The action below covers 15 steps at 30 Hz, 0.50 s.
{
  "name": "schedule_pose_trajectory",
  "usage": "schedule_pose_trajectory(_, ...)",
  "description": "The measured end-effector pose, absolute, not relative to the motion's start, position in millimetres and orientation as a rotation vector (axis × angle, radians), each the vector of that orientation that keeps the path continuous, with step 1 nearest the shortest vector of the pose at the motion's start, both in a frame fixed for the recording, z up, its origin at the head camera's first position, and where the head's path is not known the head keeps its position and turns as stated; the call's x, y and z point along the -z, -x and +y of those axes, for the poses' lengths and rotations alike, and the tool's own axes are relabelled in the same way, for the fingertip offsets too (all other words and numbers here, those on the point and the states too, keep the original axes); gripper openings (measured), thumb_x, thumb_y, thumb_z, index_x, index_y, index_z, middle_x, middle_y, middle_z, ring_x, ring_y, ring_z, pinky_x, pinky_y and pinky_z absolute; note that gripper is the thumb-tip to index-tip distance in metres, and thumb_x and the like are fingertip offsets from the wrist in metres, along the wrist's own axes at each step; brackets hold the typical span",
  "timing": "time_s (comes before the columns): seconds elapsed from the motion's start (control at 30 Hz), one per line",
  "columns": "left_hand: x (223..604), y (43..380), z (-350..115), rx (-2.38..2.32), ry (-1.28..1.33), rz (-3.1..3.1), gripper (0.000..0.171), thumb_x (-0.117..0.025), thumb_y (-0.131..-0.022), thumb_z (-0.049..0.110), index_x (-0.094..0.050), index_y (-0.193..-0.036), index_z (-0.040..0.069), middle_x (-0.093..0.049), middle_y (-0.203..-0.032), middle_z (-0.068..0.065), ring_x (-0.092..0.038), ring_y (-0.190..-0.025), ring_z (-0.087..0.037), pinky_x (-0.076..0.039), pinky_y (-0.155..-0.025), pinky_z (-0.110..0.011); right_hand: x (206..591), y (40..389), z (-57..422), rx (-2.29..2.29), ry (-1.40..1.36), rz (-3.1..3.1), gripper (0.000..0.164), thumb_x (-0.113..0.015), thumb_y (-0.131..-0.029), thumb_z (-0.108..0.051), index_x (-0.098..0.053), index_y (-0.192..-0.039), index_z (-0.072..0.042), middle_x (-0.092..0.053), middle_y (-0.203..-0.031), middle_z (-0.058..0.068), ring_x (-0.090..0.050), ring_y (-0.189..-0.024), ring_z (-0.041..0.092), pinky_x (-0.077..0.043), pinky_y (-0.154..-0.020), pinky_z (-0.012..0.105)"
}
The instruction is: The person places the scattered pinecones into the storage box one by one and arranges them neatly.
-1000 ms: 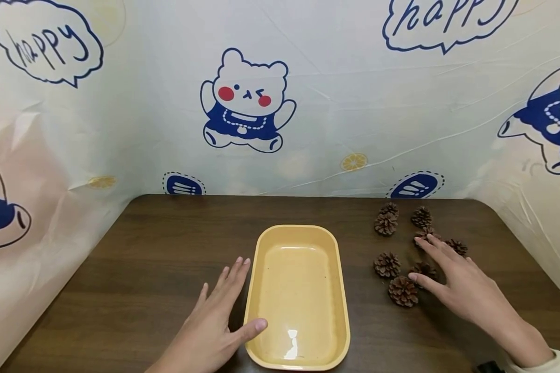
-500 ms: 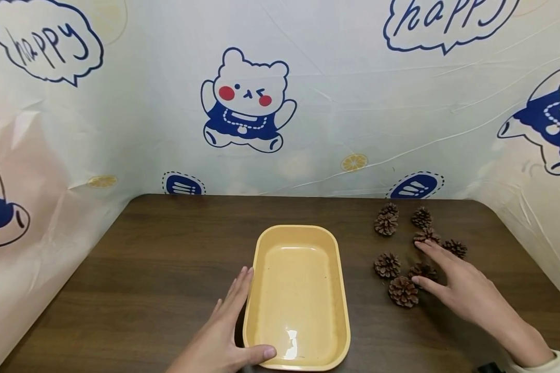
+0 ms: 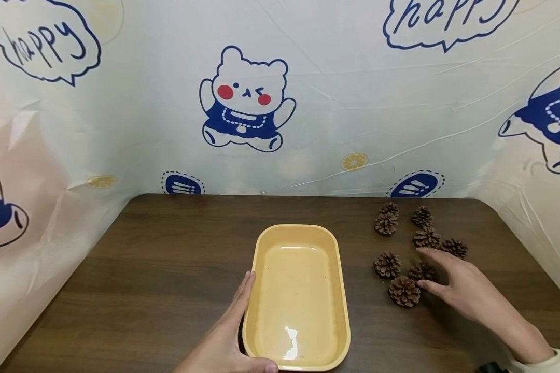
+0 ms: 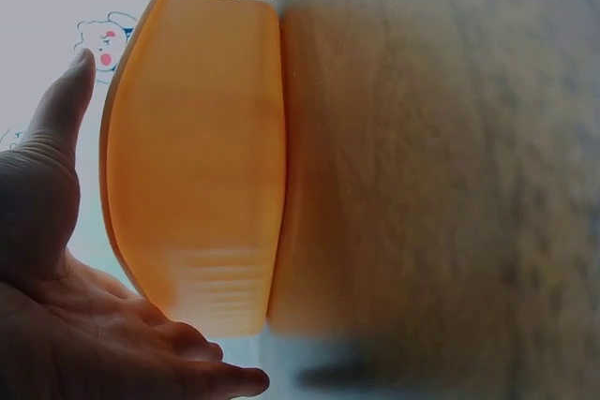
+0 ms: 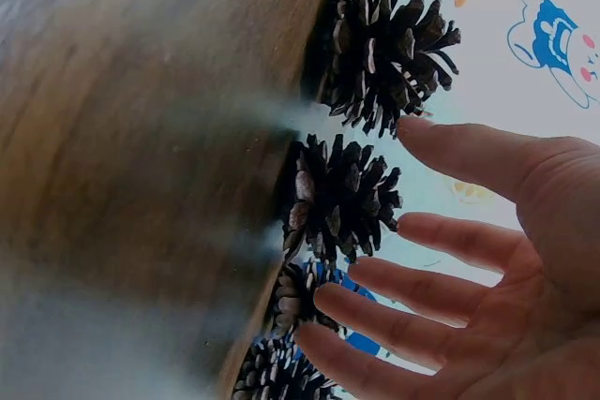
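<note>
A yellow rectangular tray [image 3: 298, 290] lies on the dark wood table, its inside bare. Along its left side is my left hand [image 3: 226, 336], fingers extended at the wall and thumb by the near rim. The left wrist view shows the tray's outer wall [image 4: 197, 156] beside the spread palm and fingers [image 4: 225, 379]. On the right, my right hand [image 3: 466, 287] hovers low behind a loose group of brown pine cones. Its thumb comes close to the front pine cone [image 3: 404, 291]. In the right wrist view its relaxed fingers [image 5: 422, 288] reach beside a pine cone [image 5: 342, 199], holding nothing.
Two pine cones [image 3: 386, 223] sit together toward the back, and another pine cone [image 3: 421, 216] is to their right. One more pine cone [image 3: 455, 248] lies beyond my right hand. A printed cloth backdrop [image 3: 326, 103] rises behind the table [image 3: 168, 269].
My left hand has moved right against the tray, its spread fingers coming together. My right hand has drawn back slightly from the far pine cone. The cones stay in place.
</note>
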State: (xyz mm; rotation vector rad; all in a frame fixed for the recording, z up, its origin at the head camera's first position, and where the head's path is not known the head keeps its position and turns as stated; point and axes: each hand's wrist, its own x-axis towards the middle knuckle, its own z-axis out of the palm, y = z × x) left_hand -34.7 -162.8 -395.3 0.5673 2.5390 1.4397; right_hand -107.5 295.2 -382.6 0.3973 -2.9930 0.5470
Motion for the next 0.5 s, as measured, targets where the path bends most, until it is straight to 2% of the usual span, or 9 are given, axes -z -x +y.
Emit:
schedule_pose_trajectory(0.1,404,36,-163,-1.479,-0.624,2.548,0.145,-0.101,-0.066,0.042,0.000,-0.170,0.032,-0.002,-0.178,-0.012,-0.019,-0.158,-0.044,-0.037,-0.116,-0.022,383,108,296,-0.552,-0.395,-2.997,0.066,-0.086,-0.086,-0.019,-0.058,-0.142,0.004,-0.061,-0.139,0.033,-0.057,-0.124,0.057,-0.047,-0.097,0.070)
schedule_pose_trajectory(0.23,411,37,-164,-1.504,-0.678,2.552,0.146,-0.101,-0.066,0.041,0.001,-0.170,0.028,0.000,-0.177,-0.016,-0.017,-0.160,-0.032,-0.037,-0.116,-0.020,383,109,297,-0.567,-0.384,-3.007,0.063,-0.085,-0.087,-0.017,-0.059,-0.140,0.005,-0.062,-0.137,0.033,-0.062,-0.117,0.056,-0.050,-0.094,0.068)
schedule_pose_trajectory(0.5,413,38,-163,-1.588,-0.710,2.475,0.145,-0.100,-0.068,0.043,0.002,-0.170,0.027,0.003,-0.177,-0.016,-0.015,-0.159,-0.011,-0.035,-0.114,-0.016,382,111,298,-0.605,-0.354,-3.016,0.050,-0.084,-0.086,-0.009,-0.064,-0.131,0.003,-0.068,-0.126,0.032,-0.069,-0.105,0.049,-0.053,-0.088,0.065)
